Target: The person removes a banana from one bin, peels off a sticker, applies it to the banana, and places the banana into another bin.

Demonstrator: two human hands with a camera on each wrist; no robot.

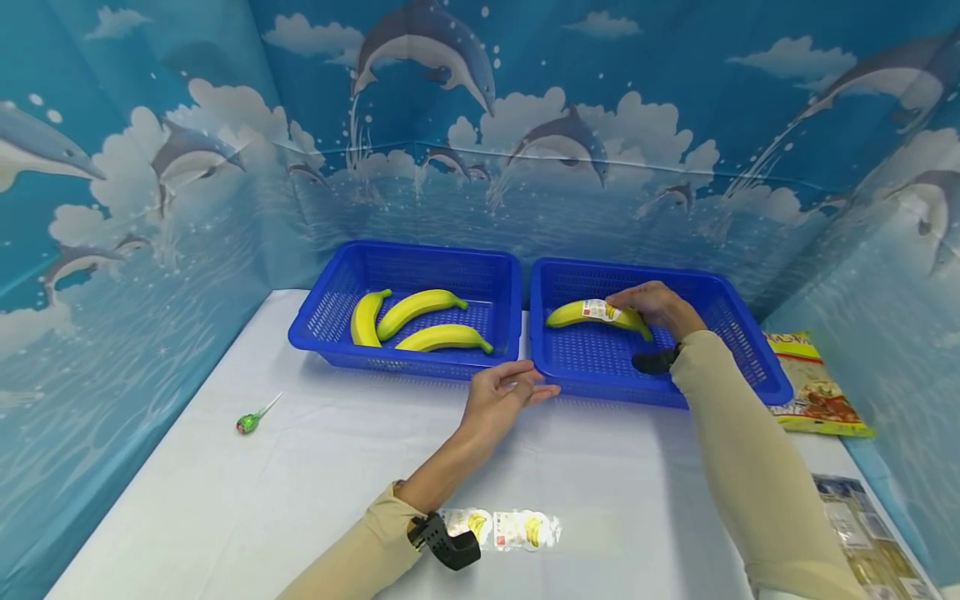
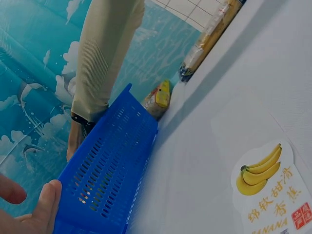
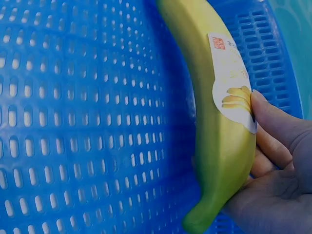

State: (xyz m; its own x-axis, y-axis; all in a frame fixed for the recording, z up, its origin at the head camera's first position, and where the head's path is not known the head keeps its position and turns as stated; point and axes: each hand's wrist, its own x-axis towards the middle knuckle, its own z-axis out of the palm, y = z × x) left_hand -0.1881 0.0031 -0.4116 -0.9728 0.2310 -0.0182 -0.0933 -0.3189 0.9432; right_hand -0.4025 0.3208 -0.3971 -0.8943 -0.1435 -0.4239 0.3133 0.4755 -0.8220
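Note:
My right hand [image 1: 654,305] reaches into the right blue basket [image 1: 555,379] and grips a yellow banana [image 3: 207,117] near its green-tipped end. A white banana label [image 3: 233,92] is on the banana's side, with my thumb right at its edge. My left hand [image 1: 501,398] is at that basket's front left corner, its extended fingertips [image 2: 52,190] at the rim. Close to the left wrist, two more banana labels [image 1: 517,530] lie on a clear strip on the white table.
The left blue basket [image 1: 405,363] holds three bananas [image 1: 422,310]. A green-wrapped lollipop [image 1: 249,423] lies at the table's left. Right of the baskets are a yellow food packet [image 1: 813,383] and a clear-wrapped package [image 1: 862,533]. Dolphin-print curtains [image 1: 450,192] enclose the table.

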